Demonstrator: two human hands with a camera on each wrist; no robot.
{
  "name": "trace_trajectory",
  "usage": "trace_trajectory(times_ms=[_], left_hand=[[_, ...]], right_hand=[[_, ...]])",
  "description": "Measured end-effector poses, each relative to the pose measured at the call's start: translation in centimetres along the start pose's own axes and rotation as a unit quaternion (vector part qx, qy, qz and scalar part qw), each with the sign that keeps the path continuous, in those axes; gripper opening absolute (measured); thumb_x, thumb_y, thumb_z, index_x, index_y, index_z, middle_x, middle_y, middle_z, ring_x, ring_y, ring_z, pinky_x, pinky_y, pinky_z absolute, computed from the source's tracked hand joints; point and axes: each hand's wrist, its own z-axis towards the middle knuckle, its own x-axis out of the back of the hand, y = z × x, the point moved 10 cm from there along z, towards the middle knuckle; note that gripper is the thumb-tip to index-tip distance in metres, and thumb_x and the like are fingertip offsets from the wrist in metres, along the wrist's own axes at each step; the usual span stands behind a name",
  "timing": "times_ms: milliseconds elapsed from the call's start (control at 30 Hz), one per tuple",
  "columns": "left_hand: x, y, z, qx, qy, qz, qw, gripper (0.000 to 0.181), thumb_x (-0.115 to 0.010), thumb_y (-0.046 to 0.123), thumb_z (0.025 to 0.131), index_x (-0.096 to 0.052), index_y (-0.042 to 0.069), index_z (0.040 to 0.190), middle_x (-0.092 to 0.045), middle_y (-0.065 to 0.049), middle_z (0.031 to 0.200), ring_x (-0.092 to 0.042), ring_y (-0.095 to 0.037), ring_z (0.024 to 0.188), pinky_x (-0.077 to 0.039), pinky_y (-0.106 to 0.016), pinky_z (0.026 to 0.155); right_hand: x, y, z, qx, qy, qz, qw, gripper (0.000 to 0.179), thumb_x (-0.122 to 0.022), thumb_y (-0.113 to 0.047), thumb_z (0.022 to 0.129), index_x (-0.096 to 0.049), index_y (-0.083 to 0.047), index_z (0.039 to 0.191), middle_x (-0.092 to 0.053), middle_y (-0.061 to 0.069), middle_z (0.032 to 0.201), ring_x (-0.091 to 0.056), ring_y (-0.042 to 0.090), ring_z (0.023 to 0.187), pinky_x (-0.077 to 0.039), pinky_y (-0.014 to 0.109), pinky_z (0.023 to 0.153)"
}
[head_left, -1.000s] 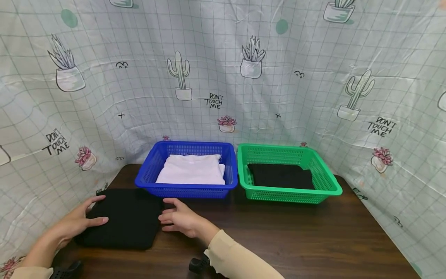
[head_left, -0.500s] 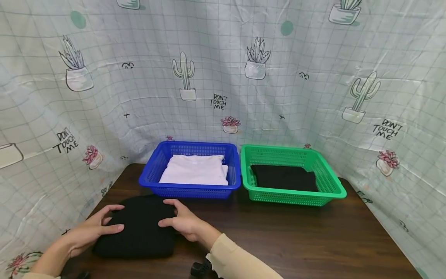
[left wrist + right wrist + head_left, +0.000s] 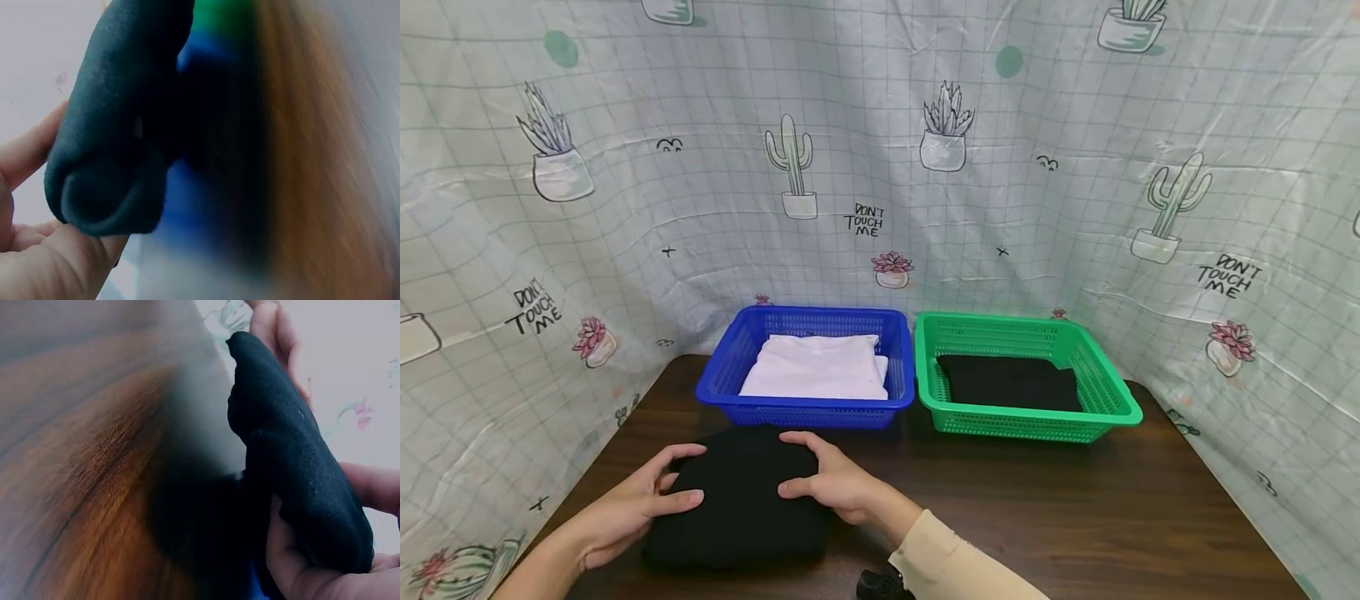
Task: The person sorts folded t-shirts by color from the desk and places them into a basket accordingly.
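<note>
A folded black garment (image 3: 741, 500), its exact kind not discernible, is between my two hands at the front left of the table. My left hand (image 3: 640, 504) grips its left edge, thumb on top. At its right edge, my right hand (image 3: 846, 483) pinches it, thumb also on top. Rolled, layered folds of the black garment (image 3: 112, 125) show in the left wrist view. In the right wrist view the garment (image 3: 294, 444) is raised off the table, fingers (image 3: 284, 550) curled under it. The undersides are hidden from the head view.
A blue basket (image 3: 820, 414) with folded white cloth (image 3: 820, 367) stands at the back. Right beside it, a green basket (image 3: 1015, 423) holds folded black cloth (image 3: 1011, 383). A patterned curtain (image 3: 880, 167) surrounds the brown table (image 3: 1075, 508). A black device (image 3: 883, 583) sits by my right wrist.
My right hand has gone from beside the black garment to gripping its right edge. Both hands have carried the garment rightward, and it looks more compact and lifted.
</note>
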Motion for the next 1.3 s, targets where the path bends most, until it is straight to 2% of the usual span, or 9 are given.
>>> trace_trajectory(times_ms=[200, 333, 433, 533, 733, 867, 967, 1100, 1300], left_hand=[[-2.0, 2.9, -0.5, -0.030, -0.006, 0.003, 0.9995, 0.077, -0.063, 0.021, 0.109, -0.014, 0.017, 0.168, 0.027, -0.025, 0.171, 0.021, -0.057, 0.155, -0.002, -0.086, 0.112], [-3.6, 5.2, -0.5, -0.059, -0.003, -0.013, 0.9982, 0.075, -0.064, 0.020, 0.108, -0.018, 0.019, 0.167, 0.026, -0.021, 0.172, 0.023, -0.054, 0.156, -0.001, -0.088, 0.110], [-5.0, 7.4, 0.0, -0.086, 0.000, -0.019, 0.9961, 0.074, -0.066, 0.020, 0.107, -0.021, 0.021, 0.166, 0.010, -0.021, 0.175, 0.008, -0.053, 0.159, -0.010, -0.085, 0.114], [-6.4, 10.0, 1.1, -0.114, 0.007, -0.018, 0.9933, 0.074, -0.068, 0.022, 0.106, -0.024, 0.021, 0.166, 0.005, -0.019, 0.175, 0.003, -0.050, 0.160, -0.014, -0.081, 0.118], [-10.0, 14.7, 5.4, -0.147, 0.010, -0.018, 0.9889, 0.075, -0.073, 0.025, 0.103, -0.031, 0.024, 0.165, 0.013, -0.009, 0.177, 0.012, -0.042, 0.163, -0.007, -0.077, 0.122], [-12.9, 17.2, 9.1, -0.158, -0.011, -0.047, 0.9863, 0.074, -0.073, 0.022, 0.103, -0.033, 0.027, 0.165, -0.022, -0.016, 0.172, -0.039, -0.039, 0.152, -0.040, -0.062, 0.118], [-15.4, 19.2, 12.0, -0.168, -0.026, -0.065, 0.9832, 0.072, -0.073, 0.021, 0.103, -0.035, 0.030, 0.164, -0.045, -0.018, 0.159, -0.066, -0.033, 0.125, -0.059, -0.050, 0.099], [-18.0, 21.4, 15.2, -0.178, -0.036, -0.078, 0.9802, 0.070, -0.073, 0.018, 0.103, -0.038, 0.030, 0.163, -0.049, -0.017, 0.157, -0.069, -0.035, 0.121, -0.061, -0.049, 0.093], [-20.8, 23.2, 19.5, -0.180, -0.042, -0.085, 0.9790, 0.071, -0.075, 0.016, 0.102, -0.040, 0.030, 0.163, -0.044, -0.018, 0.160, -0.066, -0.036, 0.126, -0.062, -0.047, 0.092]], right_hand=[[1.5, -2.1, -2.9, 0.005, -0.022, 0.064, 0.9977, 0.070, -0.075, -0.001, 0.096, -0.050, -0.027, 0.156, -0.063, 0.008, 0.137, -0.071, 0.028, 0.110, -0.060, 0.045, 0.094], [3.1, -4.0, -4.8, 0.013, -0.035, 0.081, 0.9960, 0.072, -0.074, -0.002, 0.098, -0.045, -0.025, 0.159, -0.065, 0.011, 0.138, -0.072, 0.028, 0.112, -0.060, 0.044, 0.095], [4.9, -5.5, -6.0, 0.023, -0.041, 0.082, 0.9955, 0.073, -0.074, -0.004, 0.098, -0.042, -0.023, 0.161, -0.063, 0.013, 0.143, -0.071, 0.029, 0.117, -0.059, 0.043, 0.098], [7.4, -7.0, -7.1, 0.034, -0.044, 0.078, 0.9954, 0.075, -0.073, -0.006, 0.100, -0.037, -0.023, 0.164, -0.059, 0.017, 0.147, -0.071, 0.031, 0.119, -0.060, 0.046, 0.098], [14.0, -9.1, -8.8, 0.041, -0.007, 0.051, 0.9978, 0.078, -0.071, -0.006, 0.101, -0.033, -0.025, 0.167, -0.052, 0.018, 0.156, -0.071, 0.029, 0.120, -0.061, 0.046, 0.095], [18.8, -9.7, -10.0, 0.030, 0.022, 0.028, 0.9989, 0.078, -0.069, -0.007, 0.101, -0.032, -0.027, 0.167, -0.046, 0.014, 0.160, -0.068, 0.026, 0.124, -0.060, 0.046, 0.096], [22.7, -10.0, -10.8, 0.017, 0.035, 0.026, 0.9989, 0.077, -0.066, -0.006, 0.103, -0.031, -0.027, 0.168, -0.045, 0.010, 0.159, -0.068, 0.025, 0.123, -0.060, 0.047, 0.096], [27.0, -10.1, -11.5, 0.007, 0.044, 0.021, 0.9988, 0.078, -0.064, -0.005, 0.104, -0.027, -0.026, 0.169, -0.047, 0.006, 0.155, -0.068, 0.022, 0.121, -0.060, 0.045, 0.095], [32.3, -9.9, -12.2, 0.010, 0.074, -0.010, 0.9971, 0.077, -0.064, -0.006, 0.104, -0.028, -0.027, 0.169, -0.050, 0.005, 0.149, -0.070, 0.020, 0.117, -0.061, 0.042, 0.091]])
